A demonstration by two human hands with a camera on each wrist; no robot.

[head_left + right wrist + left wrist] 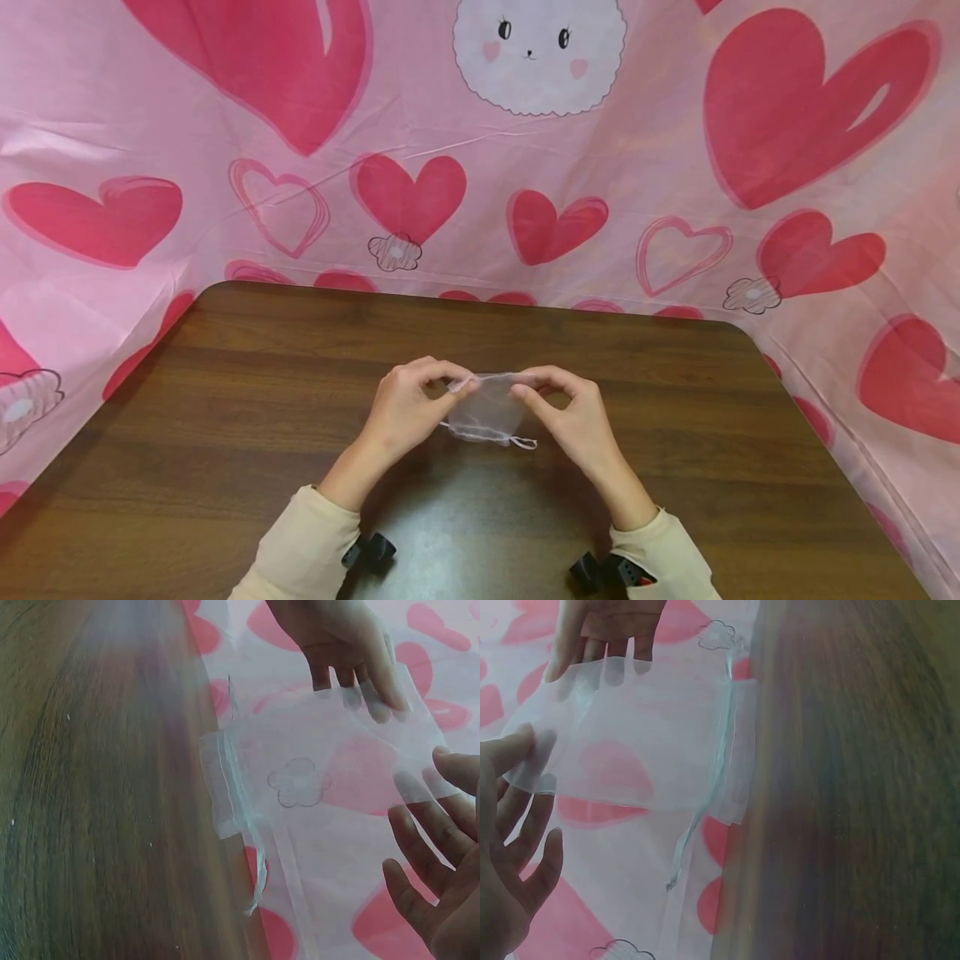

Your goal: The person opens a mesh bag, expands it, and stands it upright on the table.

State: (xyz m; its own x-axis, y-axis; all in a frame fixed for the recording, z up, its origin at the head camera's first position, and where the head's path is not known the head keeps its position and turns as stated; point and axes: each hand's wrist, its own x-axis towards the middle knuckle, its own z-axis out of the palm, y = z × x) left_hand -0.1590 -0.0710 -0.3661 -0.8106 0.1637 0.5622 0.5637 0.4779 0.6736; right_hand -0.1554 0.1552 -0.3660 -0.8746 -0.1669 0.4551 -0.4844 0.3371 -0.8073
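Observation:
A small sheer white drawstring pouch (486,410) is stretched between both hands above the table. My left hand (408,404) pinches its left upper corner between thumb and fingers. At the opposite corner my right hand (573,412) pinches the fabric the same way. The gathered end with the drawstring (718,765) points down toward me, and a cord loop (524,442) hangs out at its right. In the right wrist view the pouch (315,750) looks flat and see-through, with fingers visible behind the cloth. Nothing shows inside it.
The dark wooden table (225,467) spreads beneath the hands. Behind it and along its sides hangs a pink cloth (480,225) printed with hearts. A black wrist camera (369,553) sits at the left sleeve, another black camera (592,572) at the right.

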